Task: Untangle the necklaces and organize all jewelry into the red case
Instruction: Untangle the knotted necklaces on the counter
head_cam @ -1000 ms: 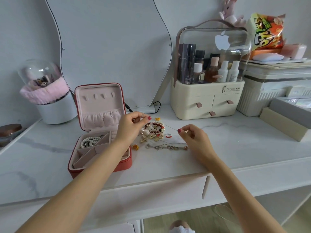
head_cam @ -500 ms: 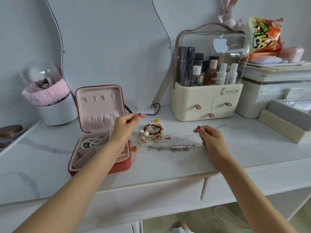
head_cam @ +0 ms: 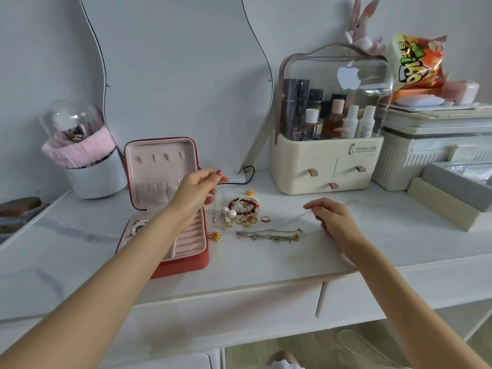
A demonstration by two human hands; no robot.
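Observation:
The red case [head_cam: 183, 265] lies open at the left of the white desk, with a pearl piece [head_cam: 138, 225] in a front compartment. My left hand [head_cam: 198, 190] is raised in front of its lid, pinching a thin silver necklace whose pendant [head_cam: 213, 218] dangles just above the desk. A heap of beaded bracelets, pearls and gold charms [head_cam: 243, 211] sits right of it, with a red ring [head_cam: 265, 219] and gold pieces [head_cam: 215, 235] nearby. Tangled chains [head_cam: 269, 235] lie in front. My right hand [head_cam: 332, 222] rests at their right end, fingers curled on a fine chain [head_cam: 295, 218].
A wavy mirror [head_cam: 175, 75] stands behind the case. A cream cosmetics organiser [head_cam: 327, 163] is at the back right, with white boxes [head_cam: 431, 153] and a grey box [head_cam: 452, 187] beyond. A white cup with a pink band [head_cam: 87, 166] stands at the left.
My left hand has risen and moved left toward the case lid, lifting the necklace so that its pendant hangs. My right hand has drifted right and lowered to the desk.

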